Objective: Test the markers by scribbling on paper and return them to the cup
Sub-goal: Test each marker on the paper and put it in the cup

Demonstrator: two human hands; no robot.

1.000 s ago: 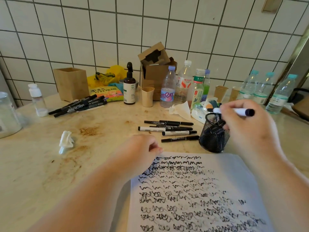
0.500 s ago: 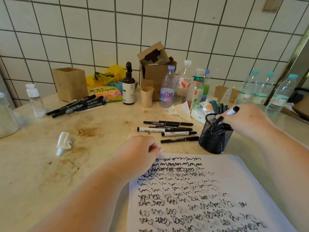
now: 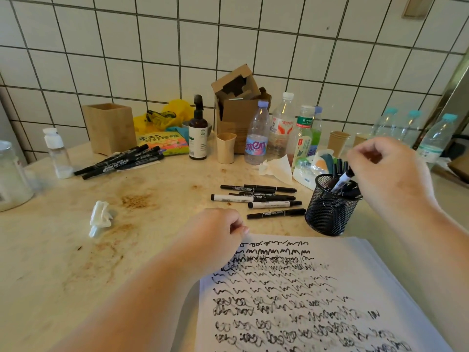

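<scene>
A black mesh cup (image 3: 330, 214) stands right of centre with several markers in it. A white marker with a black cap (image 3: 343, 180) leans inside it, its top right at the edge of my right hand (image 3: 390, 174). That hand hovers just above the cup's right rim, fingers loosely curled and nothing in them. My left hand (image 3: 215, 237) is a closed fist resting on the top left corner of the scribbled paper (image 3: 330, 301). Several loose markers (image 3: 258, 199) lie on the table left of the cup.
Another bunch of black markers (image 3: 119, 162) lies at the back left by a wooden box (image 3: 109, 128). Bottles (image 3: 257, 135), paper cups (image 3: 225, 148), a cardboard box (image 3: 238, 102) and tissues (image 3: 276, 168) crowd the back. A crumpled tissue (image 3: 100, 218) lies left.
My right hand brought the white marker down into the mesh cup, let it go and rose slightly. The left fist stayed on the paper.
</scene>
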